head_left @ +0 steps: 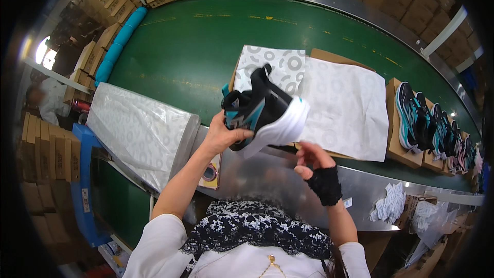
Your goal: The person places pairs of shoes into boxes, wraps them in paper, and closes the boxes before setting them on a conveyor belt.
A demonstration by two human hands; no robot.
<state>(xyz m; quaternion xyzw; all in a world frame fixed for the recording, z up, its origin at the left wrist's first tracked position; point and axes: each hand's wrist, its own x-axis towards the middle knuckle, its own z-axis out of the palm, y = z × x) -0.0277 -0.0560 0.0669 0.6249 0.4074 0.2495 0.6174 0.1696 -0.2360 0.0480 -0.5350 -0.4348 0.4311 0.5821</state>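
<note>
My left hand (224, 135) grips black and teal sneakers (267, 113) with thick white soles, seemingly two pressed together. They are tilted in the air over an open carton lined with white patterned tissue paper (345, 103). A flap of that paper (278, 59) stands up behind the shoes. Just below and right of the white sole is my right hand (317, 170), in a black fingerless glove. Its fingers are loosely bent, the thumb is apart, and nothing shows in them.
A stack of patterned tissue paper (139, 128) lies on the left. Boxes with sneakers (411, 118) line the right of the green conveyor belt (195, 36). A pile of small white slips (389, 202) sits on the metal ledge (247, 172). Cartons (51, 149) are stacked at left.
</note>
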